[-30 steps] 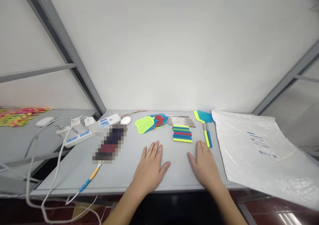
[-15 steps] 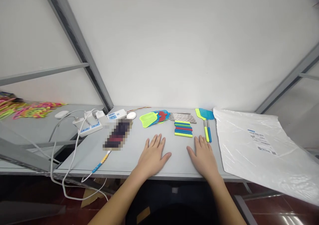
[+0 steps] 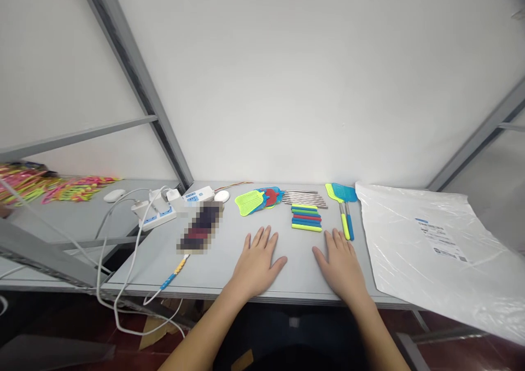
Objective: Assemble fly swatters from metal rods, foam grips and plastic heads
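My left hand (image 3: 256, 262) lies flat on the grey table (image 3: 213, 272), fingers spread, holding nothing. My right hand (image 3: 341, 264) rests palm down too, its fingertips close below the coloured handle grips (image 3: 306, 218), which lie in a stacked row. Just above my right fingers are two assembled fly swatters, a yellow-green one (image 3: 345, 226) and a blue one (image 3: 350, 227). Behind the grips several thin metal rods (image 3: 304, 198) lie side by side. Left of them sit loose fly swatter heads, with a yellow-green head (image 3: 250, 202) in front and a red head (image 3: 271, 197) among blue ones.
A large white plastic package (image 3: 430, 250) covers the right end. On the left are a blurred-out phone-like object (image 3: 200, 227) on a cable, power strips (image 3: 158, 218), a white round item (image 3: 222, 196) and hanging white cords. Colourful strands (image 3: 80, 189) lie on the far-left surface.
The whole view has shifted slightly, so everything appears a little lower and to the right. Both hands stay flat on the table.
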Demonstrator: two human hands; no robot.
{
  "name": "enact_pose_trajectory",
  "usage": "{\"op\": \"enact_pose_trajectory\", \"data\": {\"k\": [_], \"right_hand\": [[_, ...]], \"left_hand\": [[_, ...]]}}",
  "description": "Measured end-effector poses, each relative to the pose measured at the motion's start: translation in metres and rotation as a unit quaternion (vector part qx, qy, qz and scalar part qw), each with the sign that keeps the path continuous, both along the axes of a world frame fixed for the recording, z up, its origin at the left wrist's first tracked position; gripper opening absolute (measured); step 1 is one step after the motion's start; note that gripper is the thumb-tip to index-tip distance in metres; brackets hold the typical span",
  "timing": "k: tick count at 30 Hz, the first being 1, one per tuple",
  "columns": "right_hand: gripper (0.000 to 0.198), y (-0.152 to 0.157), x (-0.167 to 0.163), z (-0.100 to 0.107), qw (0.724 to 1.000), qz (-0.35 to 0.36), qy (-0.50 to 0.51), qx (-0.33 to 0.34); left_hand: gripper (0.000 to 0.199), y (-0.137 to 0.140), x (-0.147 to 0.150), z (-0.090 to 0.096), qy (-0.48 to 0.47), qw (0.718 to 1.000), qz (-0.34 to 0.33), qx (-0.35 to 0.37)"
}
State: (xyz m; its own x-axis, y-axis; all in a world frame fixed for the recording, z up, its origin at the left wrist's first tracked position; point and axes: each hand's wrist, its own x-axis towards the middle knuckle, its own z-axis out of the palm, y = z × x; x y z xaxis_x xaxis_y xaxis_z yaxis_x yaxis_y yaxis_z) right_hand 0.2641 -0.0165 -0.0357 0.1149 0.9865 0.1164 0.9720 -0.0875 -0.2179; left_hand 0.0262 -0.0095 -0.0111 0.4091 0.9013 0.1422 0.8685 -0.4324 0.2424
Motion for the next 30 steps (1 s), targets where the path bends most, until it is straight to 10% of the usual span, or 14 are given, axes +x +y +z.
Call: {"op": "enact_pose_trajectory", "data": {"k": [9, 16, 22, 30], "right_hand": [[0.051, 0.007, 0.017, 0.029, 0.986, -0.003, 0.157, 0.049], [0.031, 0.107, 0.034, 0.084, 0.987, 0.073, 0.127, 0.06], [0.029, 0.199, 0.041, 0.077, 0.986, 0.144, 0.083, 0.024], [0.021, 0.238, 0.065, 0.054, 0.968, 0.236, 0.076, -0.027]], "left_hand": [[0.06, 0.063, 0.005, 0.038, -0.035, 0.998, 0.014, 0.041], [0.077, 0.154, -0.021, 0.043, -0.035, 0.995, 0.072, 0.064], [0.088, 0.16, -0.039, 0.016, -0.028, 0.995, 0.088, 0.042], [0.093, 0.158, -0.044, 0.014, -0.007, 0.993, 0.114, -0.015]]}}
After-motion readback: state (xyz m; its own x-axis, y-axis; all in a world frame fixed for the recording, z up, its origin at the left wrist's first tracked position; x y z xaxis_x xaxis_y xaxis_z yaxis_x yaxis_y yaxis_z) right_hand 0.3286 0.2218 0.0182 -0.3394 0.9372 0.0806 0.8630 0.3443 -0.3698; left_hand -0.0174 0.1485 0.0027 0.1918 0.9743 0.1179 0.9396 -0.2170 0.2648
